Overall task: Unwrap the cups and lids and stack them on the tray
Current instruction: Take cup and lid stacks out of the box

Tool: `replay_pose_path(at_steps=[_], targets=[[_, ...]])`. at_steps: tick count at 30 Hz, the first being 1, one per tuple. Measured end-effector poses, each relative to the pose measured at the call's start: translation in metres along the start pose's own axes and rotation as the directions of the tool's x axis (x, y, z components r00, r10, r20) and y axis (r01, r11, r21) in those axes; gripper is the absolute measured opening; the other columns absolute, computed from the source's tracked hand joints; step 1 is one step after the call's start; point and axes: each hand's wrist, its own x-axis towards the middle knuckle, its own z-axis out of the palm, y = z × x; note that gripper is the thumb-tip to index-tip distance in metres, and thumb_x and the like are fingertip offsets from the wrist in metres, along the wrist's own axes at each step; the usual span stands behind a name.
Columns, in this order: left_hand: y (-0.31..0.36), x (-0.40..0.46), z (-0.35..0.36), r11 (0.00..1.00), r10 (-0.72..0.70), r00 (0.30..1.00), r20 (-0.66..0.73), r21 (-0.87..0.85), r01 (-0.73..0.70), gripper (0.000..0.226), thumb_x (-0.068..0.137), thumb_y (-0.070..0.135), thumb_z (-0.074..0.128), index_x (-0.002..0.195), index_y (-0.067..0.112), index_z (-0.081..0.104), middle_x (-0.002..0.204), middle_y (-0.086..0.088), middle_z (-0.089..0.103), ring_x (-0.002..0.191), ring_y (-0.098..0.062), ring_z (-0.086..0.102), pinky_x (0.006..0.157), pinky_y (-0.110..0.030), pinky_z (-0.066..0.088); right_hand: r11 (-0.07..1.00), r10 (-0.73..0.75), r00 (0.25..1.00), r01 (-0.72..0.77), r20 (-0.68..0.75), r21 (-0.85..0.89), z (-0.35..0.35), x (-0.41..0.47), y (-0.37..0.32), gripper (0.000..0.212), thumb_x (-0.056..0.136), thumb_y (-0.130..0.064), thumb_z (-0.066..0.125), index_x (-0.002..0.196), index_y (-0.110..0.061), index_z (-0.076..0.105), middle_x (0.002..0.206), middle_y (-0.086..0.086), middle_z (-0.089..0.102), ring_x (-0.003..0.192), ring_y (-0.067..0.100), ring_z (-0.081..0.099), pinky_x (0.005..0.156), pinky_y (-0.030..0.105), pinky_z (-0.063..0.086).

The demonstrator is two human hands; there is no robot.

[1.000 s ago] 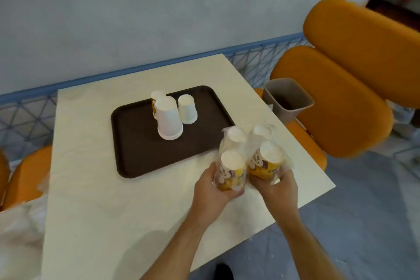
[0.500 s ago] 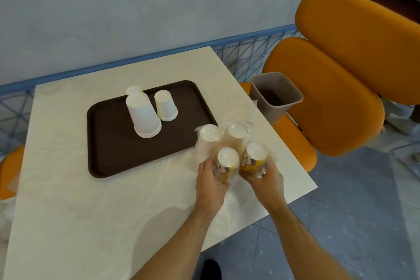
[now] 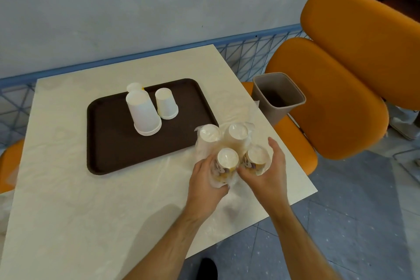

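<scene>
A clear plastic wrap encloses several upside-down cup stacks near the table's right front edge. Two near stacks are yellow printed cups, two far ones white. My left hand grips the wrapped left yellow stack. My right hand curls round the right yellow stack. On the dark brown tray stand a tall white upside-down cup stack, a smaller white stack and a yellow-printed stack behind them.
A grey waste bin sits on an orange chair seat right of the table. Big orange chair cushions fill the right side. A blue wire fence runs behind the table. Another orange seat shows at left.
The wrapped bundle of cups has come down from the air onto the table beside the tray. Both hands stayed on the near yellow stacks, and my view shifted.
</scene>
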Motion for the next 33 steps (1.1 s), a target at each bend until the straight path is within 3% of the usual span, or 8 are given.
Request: replay_pose_path(at_steps=[4,8,13,18,21,27,30,33], targets=[[0.002,-0.009,-0.019,1.000,0.007,1.000,0.011,0.013,-0.007,0.076,0.072,0.013,0.086,0.129,0.041,0.044,0.118,0.031,0.043,0.107,0.004,0.051,0.082,0.001,0.038,0.980,-0.157,0.984,0.144,-0.086,-0.135,0.001,-0.002,-0.029,0.092,0.071,-0.048,0.087,0.147,-0.035,0.037,0.156,-0.008,0.035,0.141,0.014,0.033,0.119,0.052,0.028],[0.005,-0.017,-0.043,0.999,0.009,0.997,-0.073,-0.047,-0.013,0.046,0.083,0.013,0.078,0.112,0.041,0.057,0.115,0.032,0.050,0.111,0.009,0.051,0.086,-0.005,0.042,0.943,-0.299,0.952,0.284,-0.066,-0.172,0.019,-0.009,-0.061,0.070,0.073,-0.049,0.073,0.136,-0.029,0.052,0.147,-0.006,0.045,0.133,0.007,0.035,0.115,0.040,0.025],[-0.001,-0.034,-0.100,0.995,-0.056,0.980,-0.190,-0.095,0.038,0.029,0.091,0.008,0.068,0.101,0.035,0.063,0.109,0.024,0.061,0.104,0.004,0.057,0.078,-0.005,0.045,0.873,-0.480,0.875,0.483,0.065,-0.069,0.069,-0.030,-0.101,0.042,0.083,-0.029,0.070,0.125,-0.026,0.061,0.124,-0.011,0.060,0.115,0.006,0.052,0.098,0.033,0.049],[-0.041,-0.059,-0.185,0.979,-0.153,0.924,-0.352,-0.179,0.094,0.019,0.093,0.005,0.063,0.097,0.023,0.069,0.100,0.017,0.068,0.094,0.008,0.060,0.071,0.000,0.044,0.835,-0.547,0.788,0.539,0.282,0.111,0.156,-0.071,-0.150,0.030,0.086,-0.006,0.071,0.113,-0.018,0.068,0.095,-0.012,0.066,0.092,0.001,0.061,0.078,0.008,0.045],[-0.076,-0.079,-0.239,0.967,-0.220,0.861,-0.458,-0.218,0.130,0.025,0.091,-0.001,0.062,0.091,0.023,0.070,0.095,0.015,0.070,0.090,0.008,0.061,0.072,-0.004,0.046,0.814,-0.575,0.715,0.546,0.396,0.198,0.214,-0.101,-0.173,0.027,0.085,-0.001,0.070,0.108,-0.017,0.070,0.087,-0.011,0.066,0.081,0.005,0.062,0.071,0.010,0.047],[-0.172,-0.128,-0.358,0.930,-0.367,0.640,-0.674,-0.289,0.229,0.027,0.088,-0.008,0.056,0.085,0.015,0.070,0.086,0.007,0.071,0.079,0.005,0.061,0.069,-0.007,0.045,0.854,-0.472,0.568,0.483,0.674,0.191,0.353,-0.177,-0.209,0.029,0.085,-0.009,0.071,0.109,-0.025,0.068,0.088,-0.019,0.062,0.079,0.005,0.061,0.069,0.014,0.049],[-0.234,-0.148,-0.406,0.883,-0.464,0.529,-0.711,-0.325,0.337,0.028,0.087,-0.005,0.056,0.085,0.020,0.069,0.088,0.006,0.070,0.082,-0.004,0.061,0.076,-0.027,0.050,0.904,-0.377,0.518,0.388,0.768,0.182,0.421,-0.212,-0.210,0.039,0.082,-0.011,0.074,0.117,-0.025,0.064,0.096,-0.012,0.063,0.085,0.011,0.061,0.076,0.027,0.057],[-0.292,-0.159,-0.443,0.830,-0.520,0.483,-0.705,-0.283,0.480,0.023,0.086,-0.002,0.061,0.094,0.018,0.068,0.103,0.000,0.068,0.098,-0.019,0.060,0.091,-0.038,0.052,0.935,-0.254,0.468,0.342,0.847,0.092,0.484,-0.240,-0.203,0.061,0.081,-0.018,0.082,0.134,-0.026,0.053,0.117,-0.007,0.058,0.101,0.013,0.059,0.086,0.032,0.058]])
